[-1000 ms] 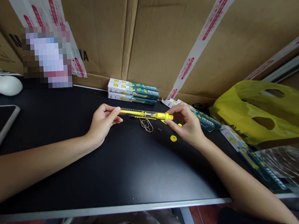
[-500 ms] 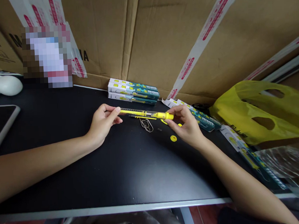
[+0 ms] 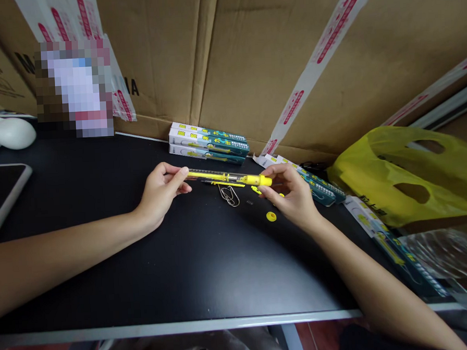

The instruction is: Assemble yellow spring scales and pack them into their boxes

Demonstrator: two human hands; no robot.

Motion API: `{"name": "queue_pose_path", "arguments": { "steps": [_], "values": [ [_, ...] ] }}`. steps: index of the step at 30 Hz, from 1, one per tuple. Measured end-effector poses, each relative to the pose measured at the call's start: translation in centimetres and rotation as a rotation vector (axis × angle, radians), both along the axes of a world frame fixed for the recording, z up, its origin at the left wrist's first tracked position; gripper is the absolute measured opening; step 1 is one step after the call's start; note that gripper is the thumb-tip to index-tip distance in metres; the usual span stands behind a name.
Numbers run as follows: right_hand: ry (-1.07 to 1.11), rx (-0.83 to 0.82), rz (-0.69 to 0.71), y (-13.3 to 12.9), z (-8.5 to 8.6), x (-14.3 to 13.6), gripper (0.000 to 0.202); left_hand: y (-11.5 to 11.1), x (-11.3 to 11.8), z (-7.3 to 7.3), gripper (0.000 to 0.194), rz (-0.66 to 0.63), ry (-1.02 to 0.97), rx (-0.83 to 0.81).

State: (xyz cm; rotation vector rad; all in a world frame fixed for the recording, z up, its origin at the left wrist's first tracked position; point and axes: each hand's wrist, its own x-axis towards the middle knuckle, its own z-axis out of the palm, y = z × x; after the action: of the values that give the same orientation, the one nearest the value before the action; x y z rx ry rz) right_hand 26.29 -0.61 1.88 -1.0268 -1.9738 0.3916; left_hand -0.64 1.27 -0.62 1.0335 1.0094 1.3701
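A spring scale (image 3: 233, 178), a clear tube with yellow parts inside and a yellow end cap (image 3: 265, 180), lies nearly level between my hands above the table. My left hand (image 3: 163, 194) pinches its left end between thumb and fingers. At the capped end, my right hand (image 3: 289, 192) is closed around the cap, its fingertips partly hidden. Below the tube rest metal hooks (image 3: 229, 196), a thin yellow strip (image 3: 234, 184) and a small spring (image 3: 249, 202). A round yellow cap (image 3: 271, 216) sits near my right hand, and another small yellow piece (image 3: 256, 190) is partly covered by it.
Stacked spring scale boxes (image 3: 208, 145) stand against the large cardboard box (image 3: 251, 64). More boxes (image 3: 394, 245) lie at right beside a yellow plastic bag (image 3: 409, 176) and clear plastic packaging (image 3: 449, 252). A phone or tablet (image 3: 3, 197) and a white rounded object (image 3: 14, 133) are at left.
Both hands keep hold of the spring scale in almost the same place. My right hand and the capped end have shifted very slightly to the right.
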Motion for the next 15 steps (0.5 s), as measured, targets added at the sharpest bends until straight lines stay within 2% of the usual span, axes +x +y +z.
{"name": "queue_pose_path", "arguments": {
  "steps": [5,15],
  "values": [
    [-0.077,0.154,-0.039,-0.03,0.57,-0.14,0.017,0.02,-0.02,-0.07,0.019,0.001,0.001,0.000],
    [-0.128,0.049,0.047,0.08,-0.12,0.03,0.015,0.00,-0.02,-0.02,0.019,0.010,0.003,-0.009]
  ]
}}
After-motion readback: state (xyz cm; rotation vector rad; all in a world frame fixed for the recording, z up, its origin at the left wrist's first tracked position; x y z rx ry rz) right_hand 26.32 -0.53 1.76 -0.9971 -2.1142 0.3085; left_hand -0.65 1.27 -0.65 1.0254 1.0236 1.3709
